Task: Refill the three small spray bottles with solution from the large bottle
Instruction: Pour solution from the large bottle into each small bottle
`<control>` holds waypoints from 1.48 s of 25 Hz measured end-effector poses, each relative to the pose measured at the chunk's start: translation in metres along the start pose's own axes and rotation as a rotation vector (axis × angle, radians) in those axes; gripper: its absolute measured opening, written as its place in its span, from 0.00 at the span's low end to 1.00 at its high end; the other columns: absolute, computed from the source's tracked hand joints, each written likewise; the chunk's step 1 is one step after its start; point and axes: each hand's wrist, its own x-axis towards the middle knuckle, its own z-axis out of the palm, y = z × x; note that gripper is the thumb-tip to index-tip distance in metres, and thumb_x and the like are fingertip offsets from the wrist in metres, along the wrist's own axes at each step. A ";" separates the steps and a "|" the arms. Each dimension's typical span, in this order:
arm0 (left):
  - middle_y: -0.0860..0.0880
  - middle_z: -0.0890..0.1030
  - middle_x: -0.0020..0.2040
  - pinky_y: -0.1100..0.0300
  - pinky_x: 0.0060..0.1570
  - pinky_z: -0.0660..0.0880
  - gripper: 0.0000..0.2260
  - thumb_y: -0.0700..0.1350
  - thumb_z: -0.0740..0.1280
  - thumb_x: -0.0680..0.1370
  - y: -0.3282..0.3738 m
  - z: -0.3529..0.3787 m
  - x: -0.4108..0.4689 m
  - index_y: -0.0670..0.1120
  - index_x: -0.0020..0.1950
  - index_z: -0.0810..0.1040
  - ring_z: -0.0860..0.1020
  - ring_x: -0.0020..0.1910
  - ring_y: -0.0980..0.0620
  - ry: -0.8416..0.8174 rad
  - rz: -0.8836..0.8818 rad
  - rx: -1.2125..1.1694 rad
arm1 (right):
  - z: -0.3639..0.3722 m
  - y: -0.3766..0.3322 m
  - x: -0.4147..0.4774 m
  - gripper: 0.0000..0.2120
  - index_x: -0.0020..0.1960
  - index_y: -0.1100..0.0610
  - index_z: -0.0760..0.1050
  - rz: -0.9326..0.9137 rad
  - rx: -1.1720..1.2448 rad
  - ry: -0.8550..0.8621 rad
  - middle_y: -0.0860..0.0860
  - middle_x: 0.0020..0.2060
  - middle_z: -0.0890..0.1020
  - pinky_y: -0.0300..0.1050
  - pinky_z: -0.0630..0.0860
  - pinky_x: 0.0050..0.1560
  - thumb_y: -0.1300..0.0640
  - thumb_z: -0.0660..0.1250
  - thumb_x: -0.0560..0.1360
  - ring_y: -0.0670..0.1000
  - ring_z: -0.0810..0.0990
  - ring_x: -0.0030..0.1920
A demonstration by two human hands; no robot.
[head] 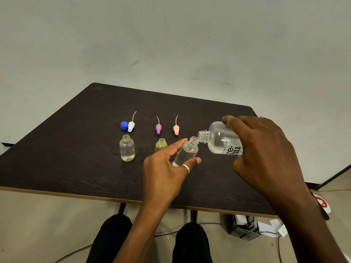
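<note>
My right hand (266, 154) grips the large clear bottle (220, 139), tipped on its side with its open neck touching the mouth of a small clear bottle (187, 151). That small bottle is tilted to the right and held in my left hand (165, 171). Two other small bottles stand uncapped on the dark table (76, 152): a clear one (127, 148) at the left holding liquid, and a yellowish one (161, 145) partly hidden behind my left hand. Behind them lie a white spray top (131, 126), a purple spray top (158, 128) and a pink spray top (176, 129).
A blue cap (124, 125) lies beside the white spray top. The table's near edge runs just above my knees. Under the table at the right sit a black crate (245, 227) and cables on the floor. A pale wall stands behind the table.
</note>
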 end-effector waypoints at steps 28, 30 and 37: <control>0.60 0.83 0.55 0.76 0.48 0.74 0.24 0.51 0.79 0.69 0.002 0.000 0.001 0.56 0.65 0.80 0.80 0.53 0.68 0.017 -0.022 -0.043 | 0.006 0.000 0.000 0.39 0.70 0.48 0.66 -0.006 0.110 -0.034 0.49 0.57 0.78 0.41 0.71 0.44 0.56 0.76 0.62 0.53 0.77 0.53; 0.60 0.84 0.55 0.76 0.47 0.74 0.24 0.50 0.79 0.69 0.003 0.000 0.002 0.56 0.64 0.81 0.80 0.53 0.66 0.019 -0.026 -0.056 | 0.006 0.001 0.000 0.38 0.70 0.47 0.65 0.009 0.150 -0.049 0.48 0.56 0.78 0.39 0.72 0.43 0.54 0.77 0.62 0.51 0.78 0.51; 0.59 0.85 0.53 0.73 0.47 0.76 0.23 0.50 0.80 0.69 -0.001 0.005 0.005 0.54 0.63 0.82 0.82 0.53 0.64 0.014 -0.061 -0.096 | 0.003 0.005 0.004 0.36 0.65 0.47 0.67 0.091 0.397 -0.085 0.42 0.48 0.76 0.26 0.65 0.39 0.43 0.78 0.62 0.42 0.74 0.43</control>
